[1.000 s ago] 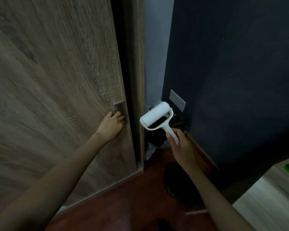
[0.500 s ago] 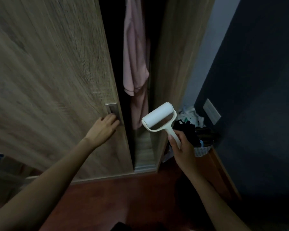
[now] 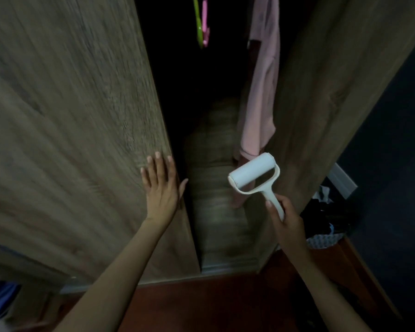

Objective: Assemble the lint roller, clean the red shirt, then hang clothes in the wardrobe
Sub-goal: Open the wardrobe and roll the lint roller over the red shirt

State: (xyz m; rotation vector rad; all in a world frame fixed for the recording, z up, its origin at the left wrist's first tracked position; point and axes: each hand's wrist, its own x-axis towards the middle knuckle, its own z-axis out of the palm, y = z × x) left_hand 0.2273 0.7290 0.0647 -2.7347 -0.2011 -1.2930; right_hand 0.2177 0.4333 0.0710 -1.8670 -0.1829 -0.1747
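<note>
The door (image 3: 77, 130) slides further left than a moment ago, and the wardrobe (image 3: 321, 97) now gapes wide. The left hand (image 3: 162, 188) has come off the handle and lies spread flat on the door's edge, pushing. The right hand (image 3: 286, 220) is wrapped round the handle of the roller (image 3: 252, 173), held up in front of the opening. A pink shirt (image 3: 261, 92) hangs inside, with hangers (image 3: 201, 22) beside it, so hanging looks close. No red shirt is visible; the interior is too dark to read, and the basket (image 3: 326, 233) at right is murky.
</note>
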